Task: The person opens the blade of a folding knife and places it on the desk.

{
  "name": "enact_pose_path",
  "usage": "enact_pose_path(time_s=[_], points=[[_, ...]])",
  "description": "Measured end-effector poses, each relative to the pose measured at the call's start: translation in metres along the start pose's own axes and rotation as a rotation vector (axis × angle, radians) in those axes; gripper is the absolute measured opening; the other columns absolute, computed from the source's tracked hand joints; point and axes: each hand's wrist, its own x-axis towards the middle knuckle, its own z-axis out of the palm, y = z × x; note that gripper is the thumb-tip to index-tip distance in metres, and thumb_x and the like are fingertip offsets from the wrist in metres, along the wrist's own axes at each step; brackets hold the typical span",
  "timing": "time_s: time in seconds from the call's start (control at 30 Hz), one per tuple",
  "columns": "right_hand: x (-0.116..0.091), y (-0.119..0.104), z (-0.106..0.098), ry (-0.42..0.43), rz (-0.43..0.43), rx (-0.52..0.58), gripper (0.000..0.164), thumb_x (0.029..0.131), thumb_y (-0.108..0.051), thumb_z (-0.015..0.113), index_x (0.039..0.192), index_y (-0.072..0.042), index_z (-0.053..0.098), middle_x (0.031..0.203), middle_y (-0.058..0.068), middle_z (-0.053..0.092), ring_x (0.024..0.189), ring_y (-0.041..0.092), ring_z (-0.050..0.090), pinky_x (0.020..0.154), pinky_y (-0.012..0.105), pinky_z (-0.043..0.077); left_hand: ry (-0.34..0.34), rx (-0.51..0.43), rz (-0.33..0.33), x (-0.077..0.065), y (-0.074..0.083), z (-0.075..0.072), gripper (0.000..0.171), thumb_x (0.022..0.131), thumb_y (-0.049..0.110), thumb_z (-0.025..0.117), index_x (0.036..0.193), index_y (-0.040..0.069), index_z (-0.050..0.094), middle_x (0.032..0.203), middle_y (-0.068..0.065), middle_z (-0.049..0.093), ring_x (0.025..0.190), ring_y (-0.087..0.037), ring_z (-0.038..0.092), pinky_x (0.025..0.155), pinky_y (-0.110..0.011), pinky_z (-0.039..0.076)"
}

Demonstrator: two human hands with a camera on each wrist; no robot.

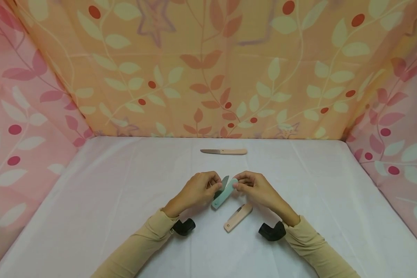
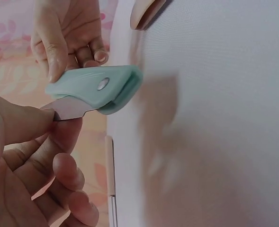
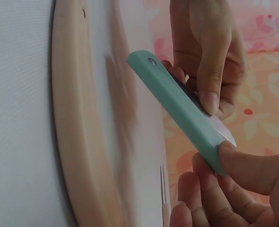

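Observation:
A folding knife with a mint-green handle is held above the table between both hands, its blade partly swung out of the handle. My left hand pinches the blade between thumb and forefinger. At the handle's far end, my right hand pinches with thumb and fingers. In the left wrist view a round metal pivot shows on the handle. Below the right hand lies a second folding knife with a beige handle, its blade folded mostly inside.
Farther back on the white cloth-covered table lies an unfolded knife with a beige handle, blade pointing left. Patterned fabric walls stand behind and on both sides. Black wrist mounts sit below each wrist.

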Motion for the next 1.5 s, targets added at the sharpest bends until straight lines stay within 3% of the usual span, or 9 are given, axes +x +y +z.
enact_pose_path(time_s=[0.27,0.5,0.73,0.9,1.07,1.3,1.5], points=[[0.0,-0.001,-0.003,-0.003,-0.006,0.004,0.031,0.097,-0.017,0.064,0.116,0.007,0.062,0.1,0.018,0.071,0.091,0.024,0.068,0.079,0.032,0.055,-0.008,-0.06,0.004,0.0,-0.001,0.0,0.009,0.097,0.014,0.062,0.096,0.007,0.068,0.079,-0.002,0.068,0.063,-0.008,0.051,0.059,-0.021,0.041],[-0.001,-0.002,-0.002,-0.018,-0.012,-0.006,0.031,0.097,-0.018,0.064,0.117,0.006,0.063,0.103,0.017,0.072,0.092,0.022,0.068,0.08,0.032,0.055,-0.067,-0.178,-0.064,-0.001,-0.004,0.0,0.016,0.099,0.024,0.061,0.1,0.009,0.068,0.082,-0.002,0.068,0.067,-0.009,0.056,0.062,-0.023,0.046],[-0.004,-0.008,0.003,-0.047,-0.01,-0.009,0.03,0.097,-0.021,0.065,0.116,0.001,0.065,0.101,0.012,0.073,0.093,0.026,0.068,0.081,0.031,0.054,-0.085,-0.186,-0.045,-0.001,-0.003,0.002,0.021,0.099,0.029,0.062,0.102,0.009,0.069,0.085,-0.004,0.068,0.068,-0.011,0.055,0.061,-0.024,0.046],[-0.006,-0.009,0.005,-0.047,-0.014,-0.017,0.029,0.096,-0.022,0.066,0.115,0.0,0.066,0.1,0.011,0.073,0.093,0.028,0.069,0.079,0.027,0.053,-0.062,-0.16,-0.011,-0.001,-0.002,0.001,0.016,0.097,0.024,0.065,0.096,0.009,0.07,0.08,-0.001,0.068,0.065,-0.008,0.054,0.059,-0.021,0.044],[-0.005,-0.009,0.001,-0.011,-0.006,-0.027,0.029,0.095,-0.02,0.067,0.114,0.001,0.066,0.1,0.012,0.073,0.092,0.027,0.07,0.079,0.027,0.053,0.001,-0.159,0.022,-0.001,-0.001,-0.003,0.013,0.096,0.02,0.066,0.092,0.009,0.071,0.076,0.001,0.068,0.064,-0.007,0.053,0.06,-0.021,0.044],[-0.003,-0.007,-0.007,0.023,0.016,-0.026,0.03,0.095,-0.02,0.067,0.115,0.003,0.065,0.1,0.014,0.073,0.092,0.026,0.07,0.081,0.037,0.055,0.044,-0.149,-0.012,0.001,-0.002,-0.011,0.012,0.095,0.021,0.068,0.089,0.01,0.07,0.077,0.001,0.068,0.067,-0.007,0.055,0.062,-0.022,0.044],[-0.002,-0.007,-0.011,0.04,0.014,-0.018,0.03,0.096,-0.018,0.066,0.116,0.004,0.064,0.1,0.015,0.073,0.092,0.026,0.07,0.082,0.037,0.056,0.06,-0.165,-0.025,0.001,-0.002,-0.017,0.014,0.095,0.022,0.067,0.09,0.009,0.069,0.077,-0.006,0.071,0.065,-0.008,0.052,0.06,-0.022,0.042]])
